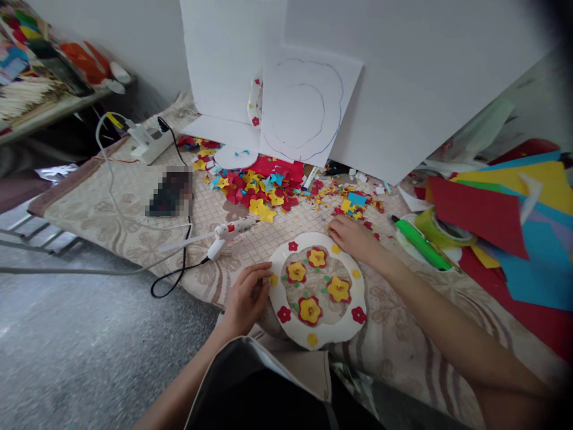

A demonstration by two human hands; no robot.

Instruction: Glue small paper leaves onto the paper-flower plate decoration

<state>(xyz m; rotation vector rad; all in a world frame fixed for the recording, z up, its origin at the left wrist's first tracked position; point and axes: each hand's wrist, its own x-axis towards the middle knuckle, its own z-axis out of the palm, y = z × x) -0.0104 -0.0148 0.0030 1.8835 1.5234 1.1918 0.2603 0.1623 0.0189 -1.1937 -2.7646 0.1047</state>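
Observation:
A white scalloped paper ring (278, 297) lies near the table's front edge, decorated with small red and yellow flower cutouts. Inside its opening, which looks covered by clear film, sit several layered yellow-and-red paper flowers (339, 289) with green leaf bits. My left hand (248, 298) is closed on the ring's left rim, fingers curled, next to a small yellow piece. At the upper right rim, my right hand (353, 239) has its fingers pressed together on the edge; their undersides are hidden. A white hot glue gun (221, 239) rests left of the ring.
Cut paper flowers (264, 191) are heaped behind the ring. A sketched white sheet (308, 107) leans against white boards. A power strip (152, 143) and cables are at left. On the right are a green cutter (423, 242), a tape roll (447, 230) and coloured paper (537, 251).

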